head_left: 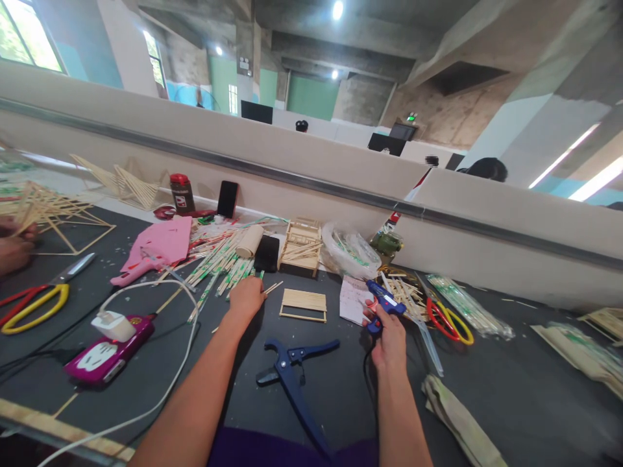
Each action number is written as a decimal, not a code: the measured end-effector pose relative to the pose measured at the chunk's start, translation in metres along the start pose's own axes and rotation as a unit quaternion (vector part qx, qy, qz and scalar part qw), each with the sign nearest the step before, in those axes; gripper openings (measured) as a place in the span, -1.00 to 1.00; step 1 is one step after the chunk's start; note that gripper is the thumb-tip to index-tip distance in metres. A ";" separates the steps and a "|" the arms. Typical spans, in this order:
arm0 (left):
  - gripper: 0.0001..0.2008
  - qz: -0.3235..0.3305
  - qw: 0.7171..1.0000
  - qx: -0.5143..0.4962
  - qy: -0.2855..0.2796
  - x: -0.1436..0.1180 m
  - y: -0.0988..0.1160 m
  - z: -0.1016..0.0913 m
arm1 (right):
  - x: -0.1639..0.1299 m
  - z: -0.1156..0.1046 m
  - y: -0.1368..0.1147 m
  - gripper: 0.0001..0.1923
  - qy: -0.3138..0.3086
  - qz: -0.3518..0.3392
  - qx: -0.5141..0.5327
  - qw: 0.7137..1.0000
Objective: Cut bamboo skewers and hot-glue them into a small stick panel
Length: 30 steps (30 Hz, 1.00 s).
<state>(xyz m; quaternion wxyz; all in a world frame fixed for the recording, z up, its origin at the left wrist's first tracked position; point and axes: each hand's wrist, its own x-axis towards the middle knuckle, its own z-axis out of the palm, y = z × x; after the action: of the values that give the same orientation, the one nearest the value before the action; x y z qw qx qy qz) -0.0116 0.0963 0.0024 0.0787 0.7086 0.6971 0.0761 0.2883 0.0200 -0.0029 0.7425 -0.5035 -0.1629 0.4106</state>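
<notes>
My left hand (246, 299) is closed on a couple of short thin wooden sticks (273, 287), whose ends stick out to the right of the fingers. In my right hand (390, 336) is a blue glue gun (388, 299), its nozzle end by a paper sheet with writing (351, 296). Between the hands lies a small flat panel of wooden sticks (304, 301) with a gap near its front edge. Closer to me, a dark blue pipe cutter (293, 373) lies with its handles spread.
Loose chopsticks (219, 263) and a small stick-built frame (300, 246) lie behind. At left are a pink glue gun (139, 267), a purple power strip (111, 353) with a white cable, scissors (58, 299) and another person's hand (17, 243). Right: scissors (450, 322), wrapped chopsticks (470, 306).
</notes>
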 end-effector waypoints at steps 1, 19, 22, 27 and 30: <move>-0.84 0.000 1.000 0.003 -0.001 0.000 0.001 0.000 | 0.001 -0.001 -0.001 -0.57 0.005 -0.009 -0.001 1.000; -0.83 0.009 0.999 -0.002 -0.047 0.000 0.009 -0.003 | 0.004 -0.010 -0.010 -0.62 -0.008 -0.029 -0.035 0.999; -0.82 0.011 0.999 0.000 -0.048 0.000 0.010 -0.003 | 0.006 -0.012 -0.012 -0.63 0.011 -0.037 -0.023 0.999; -0.78 0.014 0.998 0.011 -0.056 -0.002 0.013 -0.003 | 0.008 -0.015 -0.013 -0.63 0.016 -0.018 -0.003 1.000; -0.75 0.013 0.998 0.012 -0.055 -0.002 0.014 -0.003 | 0.008 -0.015 -0.012 -0.62 -0.006 -0.009 -0.006 1.000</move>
<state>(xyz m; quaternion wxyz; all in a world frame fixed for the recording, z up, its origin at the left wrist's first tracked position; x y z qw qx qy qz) 0.0013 0.0943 0.0080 0.1074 0.7213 0.6836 0.0302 0.3077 0.0151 -0.0004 0.7422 -0.5044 -0.1744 0.4054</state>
